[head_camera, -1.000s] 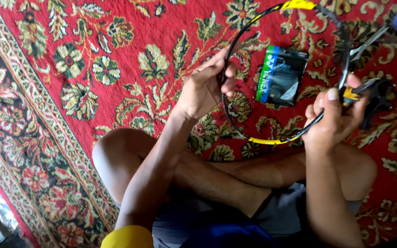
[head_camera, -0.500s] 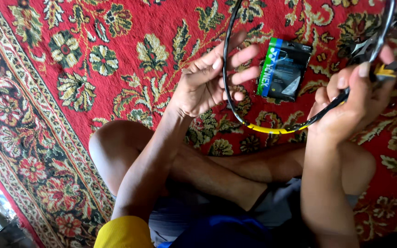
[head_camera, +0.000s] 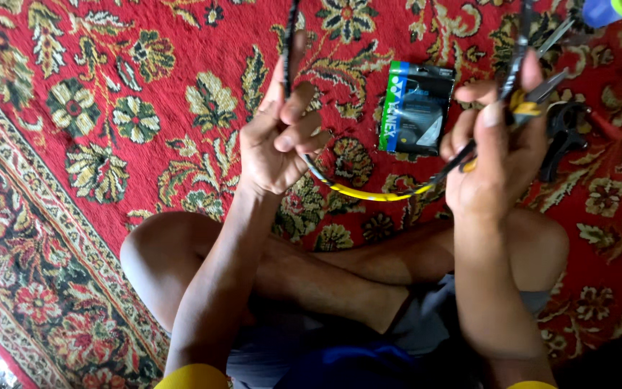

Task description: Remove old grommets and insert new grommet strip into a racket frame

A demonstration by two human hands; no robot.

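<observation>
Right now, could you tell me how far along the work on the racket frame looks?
Early, it seems. Done: the frame looks bare, with no strings visible across it. In hand: the left hand grips one side of the frame, and the right hand holds the other side together with pliers. Left: the string packet lies on the carpet, seemingly unopened, beside a black tool.

Black-and-yellow racket frame [head_camera: 368, 191], red floral carpet [head_camera: 109, 108], green-blue-black packet [head_camera: 415, 108]

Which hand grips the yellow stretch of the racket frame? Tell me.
Neither squarely: the yellow stretch hangs between them. The left hand grips closest to it; the right hand holds black frame.
</observation>
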